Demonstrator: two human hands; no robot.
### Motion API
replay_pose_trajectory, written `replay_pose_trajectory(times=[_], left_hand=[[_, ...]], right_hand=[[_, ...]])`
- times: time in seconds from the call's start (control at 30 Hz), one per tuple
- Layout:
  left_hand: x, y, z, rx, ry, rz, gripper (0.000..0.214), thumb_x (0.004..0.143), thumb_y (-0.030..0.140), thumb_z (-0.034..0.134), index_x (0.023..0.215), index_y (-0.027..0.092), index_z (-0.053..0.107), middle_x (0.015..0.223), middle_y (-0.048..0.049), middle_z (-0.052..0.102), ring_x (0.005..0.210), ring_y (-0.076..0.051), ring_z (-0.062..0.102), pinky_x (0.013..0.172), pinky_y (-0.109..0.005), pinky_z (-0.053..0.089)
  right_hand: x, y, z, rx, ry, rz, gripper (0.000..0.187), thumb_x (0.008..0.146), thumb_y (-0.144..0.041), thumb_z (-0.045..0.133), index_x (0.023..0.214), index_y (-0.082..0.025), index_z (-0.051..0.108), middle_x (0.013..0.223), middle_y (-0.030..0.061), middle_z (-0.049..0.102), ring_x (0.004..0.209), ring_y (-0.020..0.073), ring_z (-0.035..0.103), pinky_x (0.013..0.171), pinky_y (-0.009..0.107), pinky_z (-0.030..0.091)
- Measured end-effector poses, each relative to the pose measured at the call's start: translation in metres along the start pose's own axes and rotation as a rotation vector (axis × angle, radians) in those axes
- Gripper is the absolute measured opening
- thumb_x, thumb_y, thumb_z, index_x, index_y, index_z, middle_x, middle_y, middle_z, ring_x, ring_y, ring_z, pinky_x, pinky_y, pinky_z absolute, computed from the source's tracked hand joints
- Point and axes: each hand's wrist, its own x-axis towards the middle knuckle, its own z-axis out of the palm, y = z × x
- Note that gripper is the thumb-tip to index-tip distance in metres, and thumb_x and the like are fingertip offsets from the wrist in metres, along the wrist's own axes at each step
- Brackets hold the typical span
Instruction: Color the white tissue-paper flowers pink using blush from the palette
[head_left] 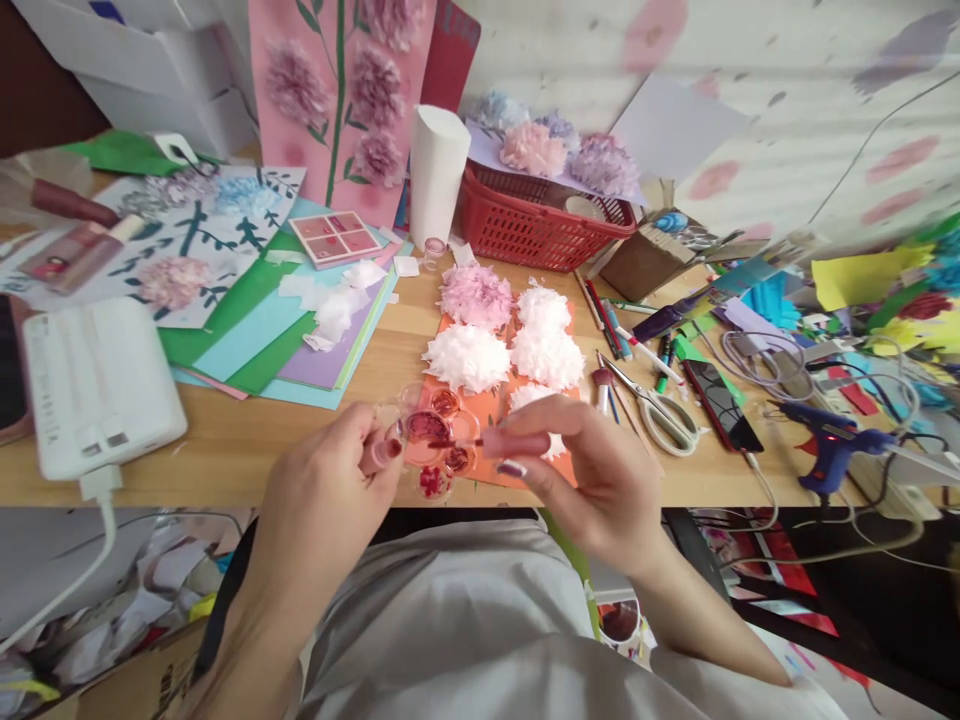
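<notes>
My left hand (330,480) is closed round a small lip gloss tube (379,453), its dark red mouth facing right. Between the fingers of my right hand (600,485) is the pink lip gloss applicator (516,444), its thin dark wand pointing left over a clear flower-shaped palette (469,428). Red colour lies in several of the palette's wells. Whether the wand tip touches the palette, I cannot tell. Behind my hands, a pink paper flower (475,296) and white paper flowers (466,358) rest on orange paper (491,474); my right hand partly covers the nearest white one.
Scissors (664,415), a phone (721,405) and a blue glue gun (829,445) lie to the right. A white power bank (103,388) and coloured paper sheets (262,340) occupy the left. Farther back stand a red basket (536,220) and a white roll (436,175).
</notes>
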Motion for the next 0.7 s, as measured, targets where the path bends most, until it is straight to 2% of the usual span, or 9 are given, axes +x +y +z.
replay_pose_trajectory(times=[0.1, 0.2, 0.47, 0.7], left_hand=[[-0.003, 0.007, -0.002, -0.036, 0.015, 0.094, 0.020, 0.083, 0.014, 0.050, 0.071, 0.024, 0.038, 0.055, 0.0067, 0.046, 0.048, -0.014, 0.044, 0.052, -0.026, 0.032], [-0.005, 0.011, -0.004, -0.066, 0.012, 0.131, 0.021, 0.079, 0.009, 0.048, 0.071, 0.025, 0.036, 0.055, 0.0067, 0.045, 0.049, -0.014, 0.045, 0.051, -0.026, 0.032], [-0.010, 0.014, 0.001, -0.084, -0.098, 0.072, 0.021, 0.081, 0.011, 0.049, 0.073, 0.025, 0.036, 0.056, 0.0052, 0.043, 0.050, -0.017, 0.043, 0.053, -0.029, 0.028], [-0.008, 0.020, -0.002, -0.112, -0.163, 0.020, 0.026, 0.082, 0.010, 0.049, 0.070, 0.026, 0.031, 0.056, 0.0060, 0.038, 0.051, -0.016, 0.041, 0.054, -0.029, 0.028]], right_hand=[[-0.005, -0.002, 0.003, -0.091, -0.036, -0.096, 0.022, 0.094, -0.012, 0.063, 0.113, -0.022, 0.063, 0.096, 0.0033, 0.077, 0.083, 0.0161, 0.067, 0.075, 0.032, 0.055], [-0.007, -0.003, 0.004, -0.091, -0.019, -0.080, 0.021, 0.094, -0.011, 0.063, 0.112, -0.021, 0.062, 0.096, 0.0038, 0.077, 0.080, 0.0152, 0.066, 0.073, 0.030, 0.054], [-0.009, -0.003, 0.007, -0.101, -0.020, -0.107, 0.020, 0.093, -0.010, 0.063, 0.111, -0.019, 0.062, 0.093, 0.0039, 0.076, 0.073, 0.0131, 0.063, 0.069, 0.027, 0.052], [-0.012, -0.003, 0.006, -0.105, -0.052, -0.075, 0.025, 0.092, -0.009, 0.063, 0.113, -0.023, 0.061, 0.096, 0.0035, 0.076, 0.079, 0.0163, 0.065, 0.072, 0.030, 0.052]])
